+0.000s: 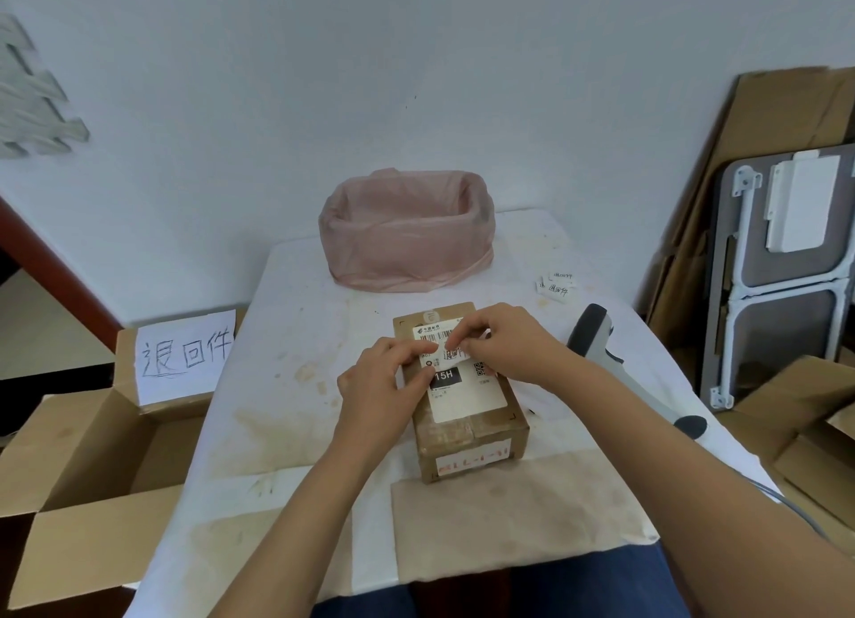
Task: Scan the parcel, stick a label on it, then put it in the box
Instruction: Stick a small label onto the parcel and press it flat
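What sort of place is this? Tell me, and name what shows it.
Probably a small parcel returns desk. A labelled parcel lies on the table, a handheld scanner beside it, and an open cardboard box with a handwritten sign stands alongside.

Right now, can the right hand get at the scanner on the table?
Probably yes: the scanner lies uncovered just right of the right hand, but that hand is pinching the small label over the parcel.

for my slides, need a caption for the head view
Both hands press a small handwritten label onto the parcel on the table.
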### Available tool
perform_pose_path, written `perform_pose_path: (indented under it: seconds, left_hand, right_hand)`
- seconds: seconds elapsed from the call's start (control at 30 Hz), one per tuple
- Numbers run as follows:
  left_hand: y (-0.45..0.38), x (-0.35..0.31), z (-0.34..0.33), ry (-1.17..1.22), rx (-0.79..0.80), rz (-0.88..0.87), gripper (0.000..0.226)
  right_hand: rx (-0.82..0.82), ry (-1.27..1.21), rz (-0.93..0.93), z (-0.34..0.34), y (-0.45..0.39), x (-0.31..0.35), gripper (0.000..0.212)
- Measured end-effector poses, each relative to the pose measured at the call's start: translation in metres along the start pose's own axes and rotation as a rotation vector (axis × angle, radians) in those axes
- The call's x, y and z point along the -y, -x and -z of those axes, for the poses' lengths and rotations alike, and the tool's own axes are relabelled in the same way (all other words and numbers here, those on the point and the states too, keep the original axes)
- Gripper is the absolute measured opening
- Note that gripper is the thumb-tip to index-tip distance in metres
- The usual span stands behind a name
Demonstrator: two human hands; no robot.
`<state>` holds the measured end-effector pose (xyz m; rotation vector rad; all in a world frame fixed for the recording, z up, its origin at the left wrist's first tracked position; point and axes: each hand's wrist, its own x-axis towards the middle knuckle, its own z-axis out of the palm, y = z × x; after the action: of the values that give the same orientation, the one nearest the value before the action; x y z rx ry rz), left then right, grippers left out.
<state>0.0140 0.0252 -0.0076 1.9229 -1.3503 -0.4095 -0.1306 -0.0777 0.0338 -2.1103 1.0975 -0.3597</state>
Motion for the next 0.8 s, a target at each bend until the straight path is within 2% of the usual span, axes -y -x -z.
perform_pose_path:
  seconds: [0.33,0.8]
  left_hand:
    - [0.0000,-0.0020,-0.0017,-0.049,-0.029,-0.003,0.021]
    - [-0.0032,-0.0048,-0.0087,-0.086,-0.083,-0.004,0.017]
  right_hand:
    - [-0.017,0.134,0.039,-0.0022,-0.0010,-0.0010,0.029]
    - [-0.032,0.176,0.043,-0.0041,0.0035,0.0012,0.027]
